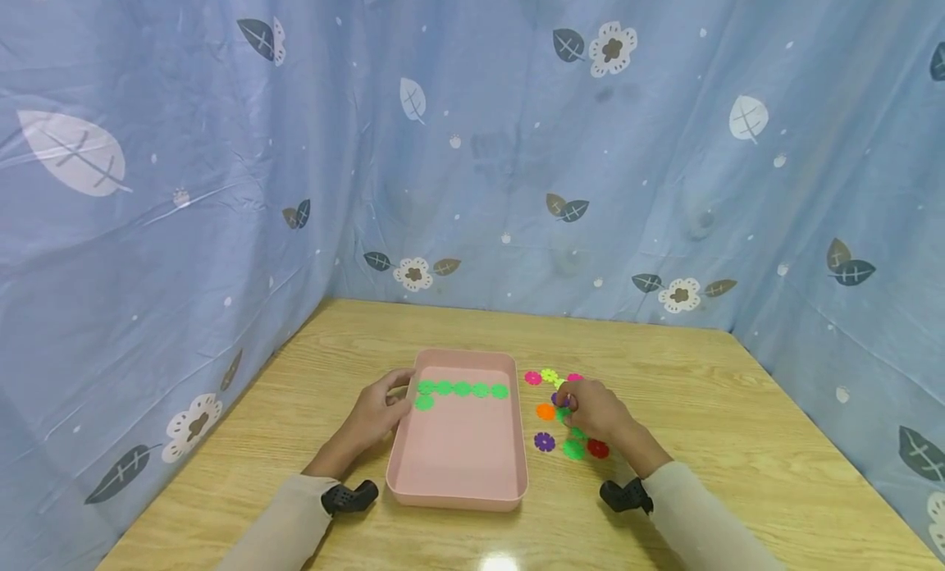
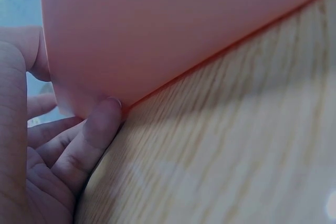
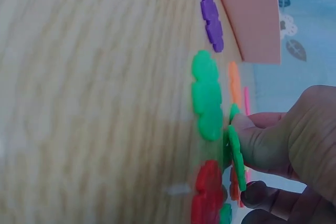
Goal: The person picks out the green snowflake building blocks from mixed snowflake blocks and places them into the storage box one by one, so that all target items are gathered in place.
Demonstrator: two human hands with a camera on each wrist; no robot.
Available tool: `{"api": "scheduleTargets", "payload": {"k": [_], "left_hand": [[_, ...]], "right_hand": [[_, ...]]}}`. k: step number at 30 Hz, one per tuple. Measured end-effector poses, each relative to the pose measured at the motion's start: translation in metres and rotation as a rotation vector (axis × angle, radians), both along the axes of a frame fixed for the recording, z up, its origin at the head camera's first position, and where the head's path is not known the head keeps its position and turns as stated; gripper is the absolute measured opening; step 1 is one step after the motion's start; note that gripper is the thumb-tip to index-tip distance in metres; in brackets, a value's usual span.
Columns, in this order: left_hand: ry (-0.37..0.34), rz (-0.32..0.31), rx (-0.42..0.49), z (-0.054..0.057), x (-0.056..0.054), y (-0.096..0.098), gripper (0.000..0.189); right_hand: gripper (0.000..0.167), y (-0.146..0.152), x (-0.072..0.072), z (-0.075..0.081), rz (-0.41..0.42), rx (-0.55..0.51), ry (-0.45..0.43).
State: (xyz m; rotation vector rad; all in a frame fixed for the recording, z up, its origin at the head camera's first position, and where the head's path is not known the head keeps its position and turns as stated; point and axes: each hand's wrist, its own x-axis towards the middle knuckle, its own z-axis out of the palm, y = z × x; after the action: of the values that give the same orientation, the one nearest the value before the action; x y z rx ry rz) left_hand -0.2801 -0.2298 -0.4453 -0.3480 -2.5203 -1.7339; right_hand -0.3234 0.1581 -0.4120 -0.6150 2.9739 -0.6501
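A pink rectangular tray [image 1: 459, 464] lies on the table. Inside, a row of several green flower-shaped discs [image 1: 462, 389] runs along its far end, with another green disc [image 1: 424, 402] below the left end. My left hand [image 1: 375, 408] holds the tray's left side; the left wrist view has its fingers against the outer wall [image 2: 157, 35]. Right of the tray, my right hand [image 1: 600, 410] is over loose discs. Between its thumb and fingers, in the right wrist view, it pinches a green flower-shaped disc [image 3: 237, 157], tilted on edge. The hand partly hides the discs beneath.
Around my right hand lie a purple disc [image 1: 545, 441], an orange disc [image 1: 545, 412], a red disc [image 1: 598, 449], a green disc [image 1: 573, 449], a pink disc [image 1: 533, 378] and a yellow disc [image 1: 550, 376]. A blue patterned curtain [image 1: 502, 161] borders the wooden table [image 1: 664, 366].
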Motion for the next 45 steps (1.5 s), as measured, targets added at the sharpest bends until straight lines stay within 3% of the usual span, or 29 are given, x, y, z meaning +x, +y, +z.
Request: {"api": "scheduleTargets", "payload": {"k": [22, 26, 34, 45], "left_hand": [[0.016, 0.022, -0.002, -0.003, -0.001, 0.0, 0.052], [0.014, 0.028, -0.005, -0.004, -0.001, -0.001, 0.052], [0.01, 0.007, -0.001, -0.002, -0.003, -0.002, 0.054], [0.0, 0.011, 0.008, -0.002, -0.002, -0.002, 0.054]], "right_hand": [[0.023, -0.004, -0.002, -0.004, -0.033, 0.054, 0.073], [0.023, -0.004, -0.002, -0.002, -0.006, 0.003, 0.062], [0.018, -0.003, -0.006, 0.017, 0.145, -0.173, -0.001], [0.01, -0.039, -0.006, 0.036, 0.176, -0.264, -0.017]]}}
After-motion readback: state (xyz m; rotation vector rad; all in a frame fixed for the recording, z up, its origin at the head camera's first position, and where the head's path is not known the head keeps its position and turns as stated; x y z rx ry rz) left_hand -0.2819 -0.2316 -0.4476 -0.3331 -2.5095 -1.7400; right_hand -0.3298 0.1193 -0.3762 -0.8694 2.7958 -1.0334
